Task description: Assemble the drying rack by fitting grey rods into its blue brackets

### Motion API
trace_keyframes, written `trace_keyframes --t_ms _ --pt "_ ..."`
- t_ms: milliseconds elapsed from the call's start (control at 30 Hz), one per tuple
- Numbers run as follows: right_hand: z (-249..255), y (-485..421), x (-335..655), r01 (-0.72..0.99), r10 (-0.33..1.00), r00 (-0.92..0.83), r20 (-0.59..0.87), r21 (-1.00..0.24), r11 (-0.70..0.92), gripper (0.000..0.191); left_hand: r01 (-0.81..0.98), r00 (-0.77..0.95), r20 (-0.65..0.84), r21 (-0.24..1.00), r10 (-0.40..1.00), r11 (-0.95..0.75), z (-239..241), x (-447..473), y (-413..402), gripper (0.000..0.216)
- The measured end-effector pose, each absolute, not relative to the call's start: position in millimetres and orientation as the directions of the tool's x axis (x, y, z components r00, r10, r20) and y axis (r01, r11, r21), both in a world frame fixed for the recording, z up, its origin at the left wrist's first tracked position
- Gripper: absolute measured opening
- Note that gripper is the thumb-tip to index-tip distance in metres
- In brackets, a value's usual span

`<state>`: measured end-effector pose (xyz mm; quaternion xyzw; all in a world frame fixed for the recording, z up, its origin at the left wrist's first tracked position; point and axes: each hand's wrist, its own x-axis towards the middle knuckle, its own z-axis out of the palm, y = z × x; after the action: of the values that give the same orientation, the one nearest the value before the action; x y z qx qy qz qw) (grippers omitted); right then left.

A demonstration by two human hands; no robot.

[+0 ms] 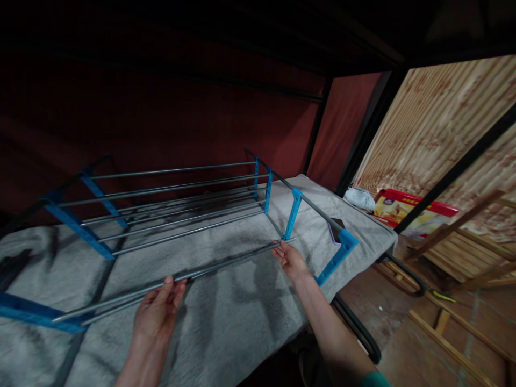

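Note:
A rack of grey metal rods (177, 207) and blue plastic brackets (292, 212) lies on a grey blanket (226, 317). My left hand (159, 309) grips a pair of long loose grey rods (209, 266) near their left part, fingers wrapped under them. My right hand (290, 259) pinches the right end of the same rods, close to a blue bracket. At the rods' far left end sits another blue bracket (36, 317). A blue corner piece (341, 250) stands just right of my right hand.
The blanket covers a bunk-like platform under a dark upper frame (363, 134). To the right stand a corrugated wall (443, 123), a red and yellow box (407, 212), white cloth (358, 198) and wooden slats (463, 258) on a brown floor.

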<state>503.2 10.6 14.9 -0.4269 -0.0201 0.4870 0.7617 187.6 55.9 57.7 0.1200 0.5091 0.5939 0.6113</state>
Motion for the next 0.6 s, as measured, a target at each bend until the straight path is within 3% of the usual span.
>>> trace_keyframes --t_ms 400,600 --pt "15 10 516 -0.690 0.725 0.594 -0.347 -0.684 0.238 0.012 -0.628 -0.241 -0.458 0.746 0.855 0.223 47 184 59 0.025" --pt "21 7 518 -0.634 0.655 0.683 -0.323 -0.707 0.313 0.028 -0.627 -0.232 -0.487 0.736 0.842 0.253 46 183 59 0.024"
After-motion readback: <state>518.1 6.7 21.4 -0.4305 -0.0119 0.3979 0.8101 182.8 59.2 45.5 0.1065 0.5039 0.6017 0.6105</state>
